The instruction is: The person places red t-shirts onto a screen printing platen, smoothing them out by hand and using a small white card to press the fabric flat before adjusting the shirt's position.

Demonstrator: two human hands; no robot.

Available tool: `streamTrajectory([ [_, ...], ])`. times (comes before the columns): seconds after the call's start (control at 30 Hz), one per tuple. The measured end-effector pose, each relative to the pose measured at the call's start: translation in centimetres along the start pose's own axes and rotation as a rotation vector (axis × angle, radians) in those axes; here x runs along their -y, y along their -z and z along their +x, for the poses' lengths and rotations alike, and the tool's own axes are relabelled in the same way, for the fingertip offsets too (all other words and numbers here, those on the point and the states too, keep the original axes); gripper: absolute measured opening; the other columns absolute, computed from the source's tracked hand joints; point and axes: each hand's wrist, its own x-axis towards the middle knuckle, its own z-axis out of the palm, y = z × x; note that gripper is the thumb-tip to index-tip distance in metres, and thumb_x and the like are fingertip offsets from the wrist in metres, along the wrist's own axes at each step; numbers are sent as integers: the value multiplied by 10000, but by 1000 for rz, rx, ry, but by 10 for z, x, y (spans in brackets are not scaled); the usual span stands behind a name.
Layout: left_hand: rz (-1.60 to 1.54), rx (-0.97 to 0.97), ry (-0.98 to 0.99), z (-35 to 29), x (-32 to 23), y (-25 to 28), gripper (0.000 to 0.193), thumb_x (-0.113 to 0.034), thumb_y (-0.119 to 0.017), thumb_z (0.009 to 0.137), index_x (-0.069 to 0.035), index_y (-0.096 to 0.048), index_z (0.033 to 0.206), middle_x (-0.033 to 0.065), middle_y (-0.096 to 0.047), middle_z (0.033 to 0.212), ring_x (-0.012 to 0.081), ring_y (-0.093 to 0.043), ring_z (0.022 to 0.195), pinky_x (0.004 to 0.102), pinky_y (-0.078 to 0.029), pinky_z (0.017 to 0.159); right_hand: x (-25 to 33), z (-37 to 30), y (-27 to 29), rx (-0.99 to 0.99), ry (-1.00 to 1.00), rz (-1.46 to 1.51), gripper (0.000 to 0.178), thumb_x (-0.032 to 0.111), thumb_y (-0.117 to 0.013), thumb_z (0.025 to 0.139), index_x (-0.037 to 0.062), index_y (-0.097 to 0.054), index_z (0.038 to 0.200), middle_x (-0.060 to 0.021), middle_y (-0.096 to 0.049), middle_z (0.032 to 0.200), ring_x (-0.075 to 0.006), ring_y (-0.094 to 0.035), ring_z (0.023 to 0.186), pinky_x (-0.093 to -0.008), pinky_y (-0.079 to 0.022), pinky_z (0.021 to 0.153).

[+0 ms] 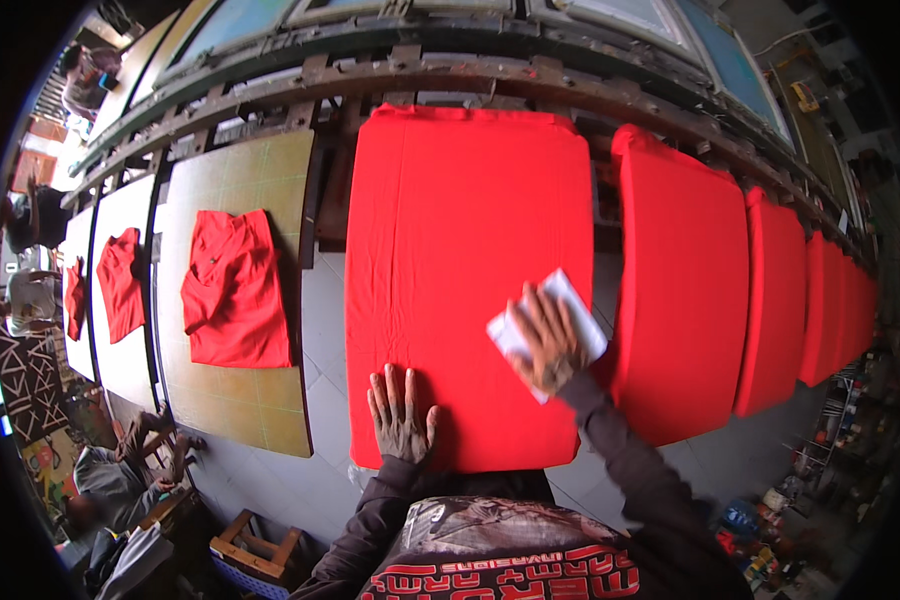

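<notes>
Fingers [390, 385] of the left hand [401, 420] are spread open and laid flat on the red cloth [460, 230], near its lower edge; nothing is gripped by them. This red cloth is stretched smooth over a flat board just in front of the person and is taken as the landmark.

Far to the left of the red cloth, two white boards are seen, and a crumpled red garment [120, 282] is placed on one of them. Nearer to the red cloth, on its left side, a yellowish board [260, 410] is found, and a loosely folded red shirt [234, 290] is laid on it. Below these boards, low at the left of the red cloth, another person [120, 480] is seated close to a small wooden stool [255, 548].

On the red cloth itself, to the right of the left hand, a white flat piece [570, 300], like a card or folded paper, is pressed down by the right hand [546, 340]. The fingers of this hand are extended and open over the white piece, which is touched from above; if its edge is pinched cannot be told.

To the right of the red cloth, a row of further red-covered boards [685, 290] is placed side by side. Above the red cloth, a dark metal frame [450, 75] is run across the whole view.
</notes>
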Motion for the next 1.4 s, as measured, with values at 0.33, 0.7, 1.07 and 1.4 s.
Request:
streamTrajectory([
  [0.33,-12,34,14,8,-1,4,671,-419,-498,953,-101,-320,1516,221,-206,1585,434,-138,1473,541,-118,1187,-134,195,3,-261,-46,-194,673,424,-484,963,106,-281,1521,-139,-197,1601,-321,-145,1488,-499,-154,1191],
  [0.7,-13,-21,-15,4,-3,1,610,-384,-412,993,-83,-315,1515,217,-193,1589,431,-112,1479,541,-104,1188,117,-120,-48,171,-116,117,681,474,-455,923,97,-394,1487,-183,-316,1556,-352,-266,1455,-540,-124,1184],
  [1.07,-22,-103,-69,5,0,1,604,-364,-414,1001,-49,-314,1506,195,-196,1594,411,-111,1484,531,-102,1193,73,25,-36,-109,-1,69,752,433,-528,892,113,-291,1531,-135,-224,1604,-301,-183,1490,-492,-103,1201],
  [1.4,118,-602,-120,205,168,103,529,-360,-519,981,-152,-433,1460,89,-414,1514,370,-325,1416,503,-218,1147,-22,197,-48,-353,-133,-133,677,479,-407,968,171,-242,1549,-100,-184,1614,-296,-150,1491,-498,-105,1201],
])
